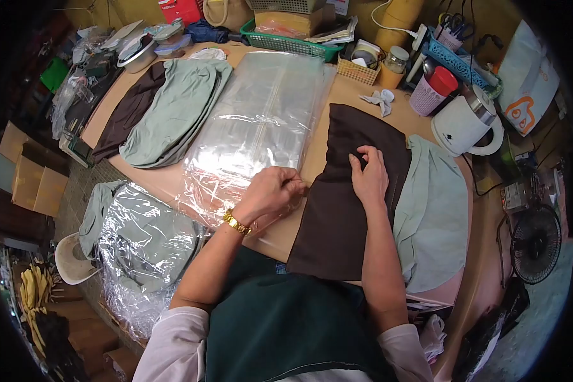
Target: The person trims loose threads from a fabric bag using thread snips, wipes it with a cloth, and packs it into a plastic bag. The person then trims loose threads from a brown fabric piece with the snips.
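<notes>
A folded dark brown cloth piece (337, 216) lies in front of me on the table. My right hand (370, 177) rests on it, fingers loosely bent, thumb apart from the forefinger, gripping nothing visible. My left hand (275, 192), with a gold watch on the wrist, is closed in a pinch at the cloth's left edge, over the near right part of a stack of clear plastic bags (254, 108). Whatever is between its fingertips is too small to make out. Right of the brown cloth lies a pale green cloth piece (430, 216).
More pale green cloth (178, 108) and brown cloth (124, 121) lie at the far left. A plastic-wrapped bundle (149, 235) sits left of the table. At the back right stand a white kettle (461, 124), a pink cup (426, 95) and a wicker basket (358, 69). A black fan (536, 245) is at right.
</notes>
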The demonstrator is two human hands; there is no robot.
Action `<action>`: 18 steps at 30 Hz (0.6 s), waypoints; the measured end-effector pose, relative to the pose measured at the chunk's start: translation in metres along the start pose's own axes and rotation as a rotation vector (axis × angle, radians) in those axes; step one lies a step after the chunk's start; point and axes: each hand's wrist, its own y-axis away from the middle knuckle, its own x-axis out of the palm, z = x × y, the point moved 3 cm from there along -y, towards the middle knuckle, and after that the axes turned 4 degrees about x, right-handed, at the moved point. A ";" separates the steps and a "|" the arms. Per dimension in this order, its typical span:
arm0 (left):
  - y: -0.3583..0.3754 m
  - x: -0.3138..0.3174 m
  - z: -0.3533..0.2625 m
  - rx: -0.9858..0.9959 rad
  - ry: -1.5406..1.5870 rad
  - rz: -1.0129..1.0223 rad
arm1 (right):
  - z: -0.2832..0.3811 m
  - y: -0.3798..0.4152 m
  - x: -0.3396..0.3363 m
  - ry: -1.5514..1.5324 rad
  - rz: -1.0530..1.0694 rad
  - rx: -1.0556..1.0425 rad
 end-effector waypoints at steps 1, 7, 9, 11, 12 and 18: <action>0.001 -0.003 0.001 -0.028 0.053 -0.024 | 0.000 -0.001 0.001 0.000 0.004 -0.003; -0.001 0.006 0.014 0.002 0.130 -0.132 | 0.026 0.009 -0.018 -0.235 0.063 -0.092; -0.001 0.006 0.013 0.010 0.123 -0.137 | 0.049 0.023 -0.029 -0.220 0.240 -0.214; -0.001 0.006 0.010 -0.018 0.104 -0.107 | 0.065 0.035 -0.034 -0.232 0.230 -0.270; -0.001 0.005 0.009 -0.021 0.102 -0.108 | 0.069 0.040 -0.035 -0.195 0.236 -0.305; 0.000 0.007 0.007 -0.017 0.154 -0.089 | 0.081 0.046 -0.032 -0.058 0.185 -0.395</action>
